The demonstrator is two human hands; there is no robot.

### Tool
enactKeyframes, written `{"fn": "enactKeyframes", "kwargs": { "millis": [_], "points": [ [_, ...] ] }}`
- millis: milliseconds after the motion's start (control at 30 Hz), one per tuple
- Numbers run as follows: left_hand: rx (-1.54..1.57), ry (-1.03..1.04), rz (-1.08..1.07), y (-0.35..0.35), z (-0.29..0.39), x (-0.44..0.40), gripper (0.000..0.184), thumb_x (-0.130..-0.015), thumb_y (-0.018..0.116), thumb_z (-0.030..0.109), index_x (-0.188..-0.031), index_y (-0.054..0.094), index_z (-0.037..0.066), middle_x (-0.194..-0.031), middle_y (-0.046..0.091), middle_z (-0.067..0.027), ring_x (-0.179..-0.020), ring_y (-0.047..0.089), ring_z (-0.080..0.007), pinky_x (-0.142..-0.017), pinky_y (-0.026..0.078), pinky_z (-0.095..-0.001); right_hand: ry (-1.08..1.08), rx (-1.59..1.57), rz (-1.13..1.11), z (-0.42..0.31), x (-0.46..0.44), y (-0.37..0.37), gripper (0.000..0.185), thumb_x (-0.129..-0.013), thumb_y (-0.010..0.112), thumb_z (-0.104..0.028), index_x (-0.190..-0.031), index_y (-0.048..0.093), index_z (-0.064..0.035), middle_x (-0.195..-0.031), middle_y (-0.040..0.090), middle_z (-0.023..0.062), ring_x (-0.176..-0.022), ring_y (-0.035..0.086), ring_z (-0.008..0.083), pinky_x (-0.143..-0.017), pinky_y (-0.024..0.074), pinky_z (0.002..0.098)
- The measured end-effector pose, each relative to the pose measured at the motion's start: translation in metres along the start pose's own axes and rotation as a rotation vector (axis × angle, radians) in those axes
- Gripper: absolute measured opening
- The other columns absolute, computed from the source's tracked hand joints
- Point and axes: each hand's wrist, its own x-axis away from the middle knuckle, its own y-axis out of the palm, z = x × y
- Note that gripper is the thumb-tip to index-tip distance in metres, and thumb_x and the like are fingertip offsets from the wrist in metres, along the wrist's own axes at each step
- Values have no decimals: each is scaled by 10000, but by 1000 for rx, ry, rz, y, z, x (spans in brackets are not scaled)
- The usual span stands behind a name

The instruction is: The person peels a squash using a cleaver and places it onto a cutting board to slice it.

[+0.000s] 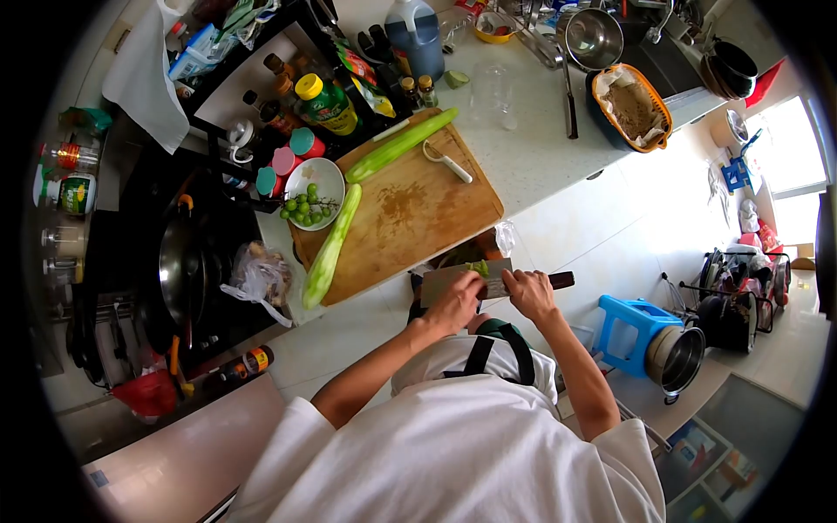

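In front of my body, past the counter's edge, I hold a cleaver with a dark handle. My right hand is closed round the cleaver where blade and handle meet. At the blade, the bent fingers of my left hand are pressed together by some green peel scraps. On the wooden cutting board lie two long, pale green peeled gourds, one gourd along the back and the other gourd at the left edge. A white-handled peeler rests on the board.
A white bowl with green fruit stands at the board's left. Beyond it are jars, bottles and a black stove with a wok. A plastic bag sits by the stove. An orange basket is at the counter's right; a blue stool stands on the floor.
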Motion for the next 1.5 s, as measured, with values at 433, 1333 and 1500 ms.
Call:
{"fn": "enactKeyframes", "kwargs": {
  "millis": [433,1333,1500],
  "points": [
    [-72,-117,241,7,-77,-33,379,-824,505,-8,-1193,572,-64,-1222,569,-229,-1141,545,-383,-995,436,-399,30,10,-69,-3,4,-7,274,-859,547,-165,-1122,569,-94,-783,650,95,-727,668,292,-669,506,428],
    [-416,-473,451,-124,-145,92,645,-703,764,78,-1287,497,19,-1210,526,-152,-1122,517,-352,-919,456,-414,312,-532,42,-15,29,-57,191,-862,653,-137,-1025,712,-55,-718,624,180,-640,616,356,-571,464,411],
    [-670,-289,309,-137,-106,56,689,-678,787,99,-1308,509,106,-1214,532,-81,-1133,502,-305,-910,447,-423,378,-456,43,-19,16,-53,247,-902,597,-141,-1144,633,-110,-725,632,209,-667,613,412,-578,463,467]
  ]
}}
